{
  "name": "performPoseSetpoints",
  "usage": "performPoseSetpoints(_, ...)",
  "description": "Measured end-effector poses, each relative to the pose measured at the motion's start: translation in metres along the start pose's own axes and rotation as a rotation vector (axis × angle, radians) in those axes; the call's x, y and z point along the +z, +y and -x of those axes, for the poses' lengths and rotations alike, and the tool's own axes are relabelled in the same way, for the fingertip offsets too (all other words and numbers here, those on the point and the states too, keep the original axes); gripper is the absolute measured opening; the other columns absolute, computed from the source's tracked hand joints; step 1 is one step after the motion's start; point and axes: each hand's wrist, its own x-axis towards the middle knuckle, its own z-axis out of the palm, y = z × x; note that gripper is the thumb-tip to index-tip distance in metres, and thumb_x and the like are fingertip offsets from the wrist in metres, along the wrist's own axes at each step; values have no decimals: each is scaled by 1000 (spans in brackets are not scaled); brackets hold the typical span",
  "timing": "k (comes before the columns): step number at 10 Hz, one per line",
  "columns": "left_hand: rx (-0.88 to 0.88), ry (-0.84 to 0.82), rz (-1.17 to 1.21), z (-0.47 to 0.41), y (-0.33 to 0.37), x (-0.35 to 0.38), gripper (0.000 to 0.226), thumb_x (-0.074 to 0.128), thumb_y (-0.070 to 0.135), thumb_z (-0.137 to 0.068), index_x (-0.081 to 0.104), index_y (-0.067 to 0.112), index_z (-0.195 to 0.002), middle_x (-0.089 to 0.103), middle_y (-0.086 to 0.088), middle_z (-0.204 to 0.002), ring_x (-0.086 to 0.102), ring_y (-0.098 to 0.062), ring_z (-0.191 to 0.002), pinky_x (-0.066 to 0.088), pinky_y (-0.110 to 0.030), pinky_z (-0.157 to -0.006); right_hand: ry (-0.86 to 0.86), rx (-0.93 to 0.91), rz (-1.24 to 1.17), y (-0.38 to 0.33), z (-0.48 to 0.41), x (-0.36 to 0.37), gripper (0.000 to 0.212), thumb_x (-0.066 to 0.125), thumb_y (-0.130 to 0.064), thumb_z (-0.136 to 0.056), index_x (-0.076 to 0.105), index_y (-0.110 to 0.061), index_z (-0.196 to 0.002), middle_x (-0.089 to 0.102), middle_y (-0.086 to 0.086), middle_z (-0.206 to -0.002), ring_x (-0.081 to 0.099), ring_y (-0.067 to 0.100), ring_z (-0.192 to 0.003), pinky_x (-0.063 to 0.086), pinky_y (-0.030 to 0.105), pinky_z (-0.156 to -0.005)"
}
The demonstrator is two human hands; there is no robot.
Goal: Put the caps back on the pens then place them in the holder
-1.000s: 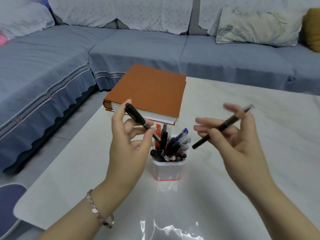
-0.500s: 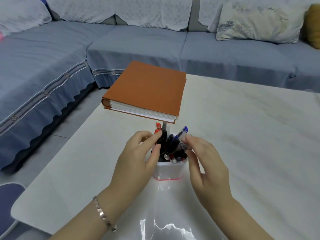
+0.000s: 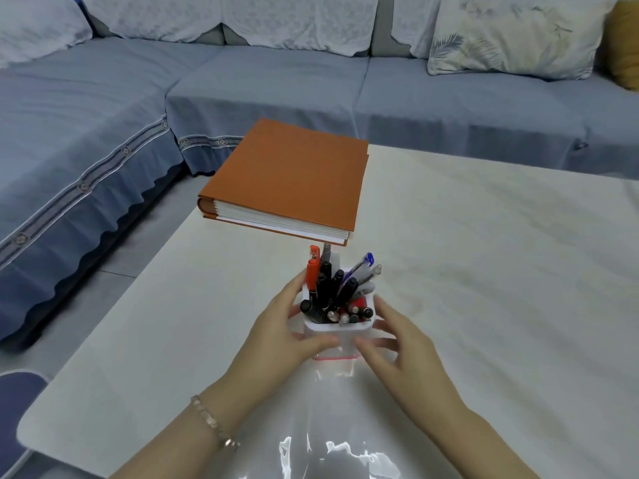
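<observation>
A white square pen holder (image 3: 340, 329) with a red base line stands on the pale table (image 3: 484, 271). Several capped pens (image 3: 337, 288) stick out of it: black ones, an orange-red one (image 3: 313, 273) at the left, a blue-capped one (image 3: 366, 262) at the right. My left hand (image 3: 287, 326) wraps the holder's left side, thumb across its front. My right hand (image 3: 397, 344) cups the right side, its fingers touching the front and right wall. No loose pen is in either hand.
A thick orange book (image 3: 290, 178) lies just behind the holder, near the table's left edge. A blue sofa (image 3: 242, 84) runs along the back and left, with a leaf-print cushion (image 3: 511, 36). A glare patch (image 3: 332, 458) shines on the near table surface.
A second ago each hand held a black pen above the holder. Both pens went into the holder, and both hands dropped down to clasp its sides.
</observation>
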Motion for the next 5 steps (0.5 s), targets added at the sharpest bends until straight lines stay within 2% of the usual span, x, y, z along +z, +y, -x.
performPoseSetpoints(1, 9, -16, 26, -18, 1, -1, 81, 75, 1, -68, 41, 45, -127, 57, 30, -113, 57, 4, -106, 46, -5, -71, 52, -84, -46, -6, -15, -1, 46, 58, -15, -86, 48, -43, -120, 61, -20, -115, 58, -9, -100, 49, 12, -82)
performPoseSetpoints(2, 45, -51, 38, -54, 7, -7, 75, 71, -9, -68, 44, 37, -121, 60, 21, -102, 62, 2, -93, 49, -8, -74, 91, -90, -89, -15, -40, -1, 38, 53, -13, -89, 52, -44, -112, 59, -28, -104, 59, -12, -91, 48, 8, -78)
performPoseSetpoints(3, 43, -90, 54, -86, 12, -8, 74, 68, -11, -71, 41, 36, -122, 57, 6, -116, 59, -15, -107, 50, -11, -81, 135, -77, -128, -20, -65, -3, 27, 50, -16, -92, 53, -35, -110, 59, -27, -93, 55, -23, -77, 42, -1, -65)
performPoseSetpoints(4, 26, -108, 60, -98, 14, -8, 74, 65, -12, -74, 36, 36, -122, 53, 14, -115, 52, -18, -117, 46, -12, -88, 133, -29, -114, -24, -77, -6, 31, 49, -13, -92, 53, -26, -119, 59, -20, -97, 58, -11, -81, 41, -2, -64)
performPoseSetpoints(5, -25, -104, 78, -95, 14, -11, 86, 62, -12, -77, 20, 28, -140, 37, 2, -142, 39, -22, -132, 37, -34, -106, 66, 49, 8, -19, -76, -13, 45, 50, -7, -88, 44, -15, -131, 56, -1, -126, 54, 16, -111, 44, 20, -89)
